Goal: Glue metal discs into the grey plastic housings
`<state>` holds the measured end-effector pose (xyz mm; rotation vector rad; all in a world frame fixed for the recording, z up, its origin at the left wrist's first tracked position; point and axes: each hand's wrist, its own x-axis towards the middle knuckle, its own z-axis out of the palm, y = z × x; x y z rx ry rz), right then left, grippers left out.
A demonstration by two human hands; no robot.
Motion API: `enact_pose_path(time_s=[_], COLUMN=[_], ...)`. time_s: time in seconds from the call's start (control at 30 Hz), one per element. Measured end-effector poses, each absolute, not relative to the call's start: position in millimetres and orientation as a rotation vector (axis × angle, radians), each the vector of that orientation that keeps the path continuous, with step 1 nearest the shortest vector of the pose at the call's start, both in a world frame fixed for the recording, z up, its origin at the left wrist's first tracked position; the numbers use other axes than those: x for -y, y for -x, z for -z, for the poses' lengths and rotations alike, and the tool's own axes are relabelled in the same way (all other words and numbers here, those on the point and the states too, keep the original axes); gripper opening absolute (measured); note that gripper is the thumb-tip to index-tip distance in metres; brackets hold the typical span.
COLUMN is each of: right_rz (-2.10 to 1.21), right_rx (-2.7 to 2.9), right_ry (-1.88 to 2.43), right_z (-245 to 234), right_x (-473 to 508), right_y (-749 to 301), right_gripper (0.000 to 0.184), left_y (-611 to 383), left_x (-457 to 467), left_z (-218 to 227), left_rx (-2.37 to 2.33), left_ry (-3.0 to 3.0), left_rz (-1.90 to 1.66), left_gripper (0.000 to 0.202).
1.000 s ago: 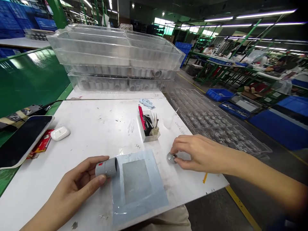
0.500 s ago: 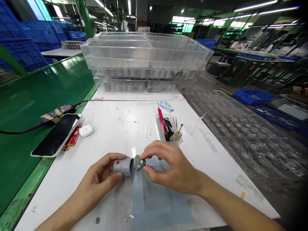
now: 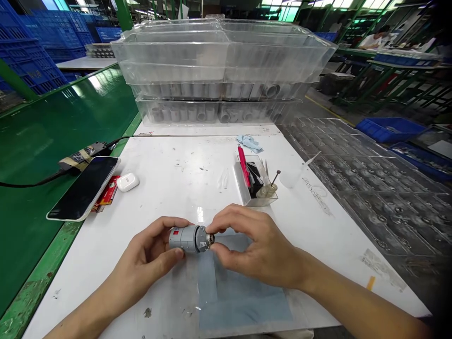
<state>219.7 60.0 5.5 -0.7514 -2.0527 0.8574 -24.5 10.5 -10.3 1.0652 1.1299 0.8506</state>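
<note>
Head view: left hand [image 3: 143, 266] is gripping the gray cylinder [image 3: 185, 239] over the white table [image 3: 169, 183]; right hand [image 3: 259, 247] is pinching the gray end fitting [image 3: 202, 239] against its rim. Joining looks underway; can't tell if fully seated.

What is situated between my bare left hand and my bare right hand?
In the head view: a red-marked grey cylinder, held by the left hand, and a small round grey part, pinched by the right hand.
</note>
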Motion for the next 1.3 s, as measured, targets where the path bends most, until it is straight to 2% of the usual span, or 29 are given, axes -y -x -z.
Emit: enact_pose_path(time_s=[0.67,0.97,1.3], right_rz=[-0.942,-1.137,-1.494], right_rx=[2.025,2.010,1.785], right_ry=[0.717,0.750,1.042], right_z=[-3.3,-4.2,-5.8], right_x=[-58.5,-62.7,-63.7], right_y=[-218.8,-224.6,-219.2], right_gripper=[0.025,0.023,0.018], left_y=[25.6,29.0,24.9], left_x=[-10.7,-9.2,-12.6], left_z=[10.9,10.3,7.0], left_rx=[-1.084,-1.086,-1.003], left_ry=[-1.063,-1.044,-1.076], left_rz=[-0.840,-0.841,-0.793], left_gripper=[0.033,0.034,0.041])
